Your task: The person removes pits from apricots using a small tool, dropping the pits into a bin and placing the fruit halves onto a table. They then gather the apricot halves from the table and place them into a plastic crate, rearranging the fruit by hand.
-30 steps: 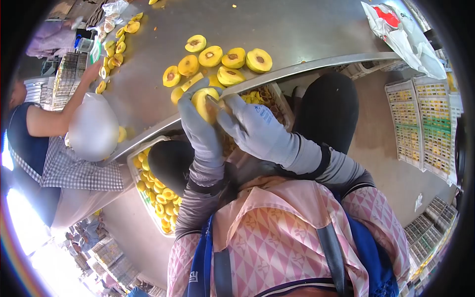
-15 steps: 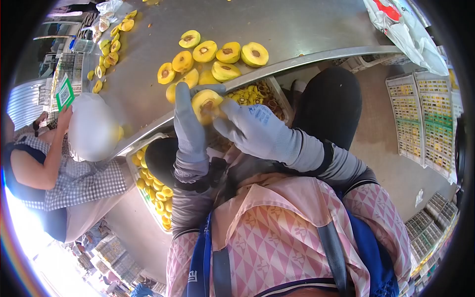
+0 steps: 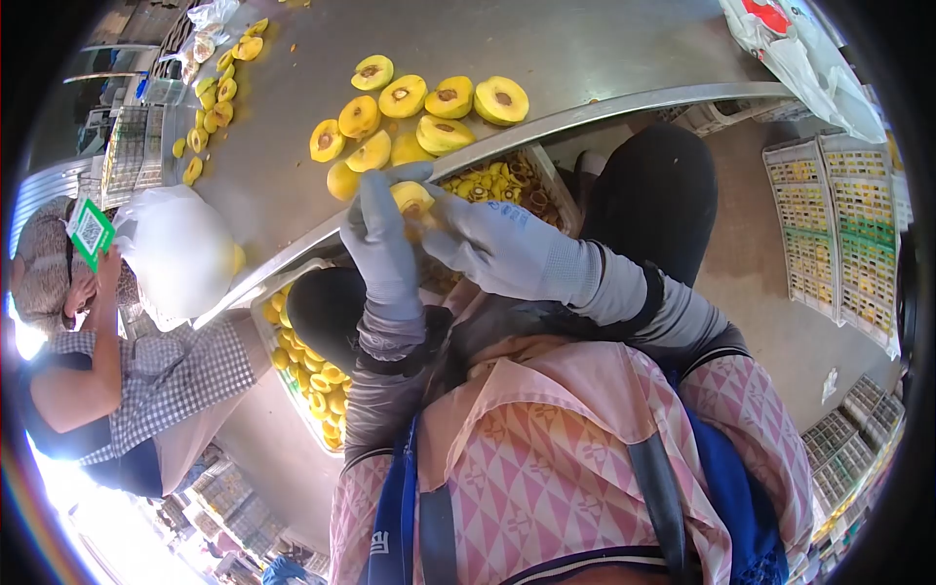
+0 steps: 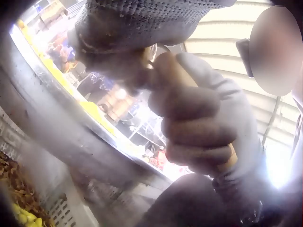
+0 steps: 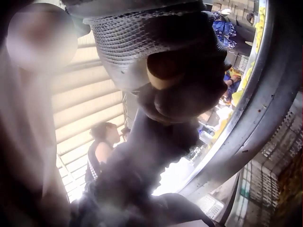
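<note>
In the head view, my gloved left hand [image 3: 380,239] holds a yellow fruit half [image 3: 411,198], cut face up, just off the table edge. My gloved right hand [image 3: 512,252] meets it from the right. The left wrist view shows the curled fingers of the right hand [image 4: 196,125] around a tan handle [image 4: 228,160]; the handle's round end [image 5: 163,71] shows in the right wrist view beside the right hand [image 5: 142,42]. The tool's working tip cannot be made out. Several fruit halves [image 3: 403,97] lie on the metal table [image 3: 585,44] beyond the hands.
Below the edge stand a crate of cut fruit pieces [image 3: 492,182] and, left, a crate of yellow fruit [image 3: 317,375]. A white bag [image 3: 180,253] hangs at the left edge, near a person [image 3: 73,390] with a green card [image 3: 91,232]. Stacked crates [image 3: 838,234] stand right.
The fruit half has shifted and tilted in my left hand, with my right hand staying close against it. At the left, the other person has leaned in and moved the green card left and down.
</note>
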`<state>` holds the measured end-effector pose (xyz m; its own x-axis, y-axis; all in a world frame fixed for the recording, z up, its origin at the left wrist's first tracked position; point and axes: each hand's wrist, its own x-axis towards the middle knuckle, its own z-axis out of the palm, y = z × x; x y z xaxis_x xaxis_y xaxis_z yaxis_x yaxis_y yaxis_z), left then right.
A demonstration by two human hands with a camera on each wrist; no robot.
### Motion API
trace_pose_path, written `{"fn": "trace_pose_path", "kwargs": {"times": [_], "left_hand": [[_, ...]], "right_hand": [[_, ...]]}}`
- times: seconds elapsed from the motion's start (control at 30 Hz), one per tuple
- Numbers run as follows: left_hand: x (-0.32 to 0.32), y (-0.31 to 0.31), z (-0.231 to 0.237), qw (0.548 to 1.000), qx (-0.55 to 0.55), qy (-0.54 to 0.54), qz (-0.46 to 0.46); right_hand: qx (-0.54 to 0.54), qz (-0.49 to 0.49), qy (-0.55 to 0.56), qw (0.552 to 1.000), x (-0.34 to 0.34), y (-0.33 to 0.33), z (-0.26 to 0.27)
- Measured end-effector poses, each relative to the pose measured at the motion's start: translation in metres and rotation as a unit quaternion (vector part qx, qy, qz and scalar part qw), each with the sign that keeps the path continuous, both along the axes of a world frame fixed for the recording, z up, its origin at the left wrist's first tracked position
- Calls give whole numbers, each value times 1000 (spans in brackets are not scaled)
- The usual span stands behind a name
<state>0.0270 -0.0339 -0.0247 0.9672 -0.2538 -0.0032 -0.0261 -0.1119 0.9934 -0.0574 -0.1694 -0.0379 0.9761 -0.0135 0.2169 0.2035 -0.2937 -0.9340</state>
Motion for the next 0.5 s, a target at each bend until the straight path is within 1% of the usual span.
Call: {"fn": "trace_pose_path", "kwargs": {"times": [0.07,0.17,0.27,0.37,0.4,0.43,0.47,0.5], "left_hand": [[1,-7,1,1000,-6,-13,10],[-5,-5,3,1000,12,-26,12],[-9,-9,4,996,42,-73,8],[-9,-11,-7,996,35,-81,-10],[-12,-11,-7,999,12,-36,-11],[-13,-12,-5,1000,-9,9,-12],[-14,-13,-2,998,-30,53,-15],[-16,-16,1,998,-33,49,-19]], "right_hand": [[-56,-46,-35,997,-1,1,2],[-89,-47,-28,995,-7,3,3],[-62,-3,17,998,-7,-1,5],[37,26,87,995,-6,-1,-2],[144,49,163,975,-8,-2,2],[249,69,236,937,-9,-5,13],[350,88,304,882,-11,-8,20],[367,94,313,871,-11,-9,20]]}}
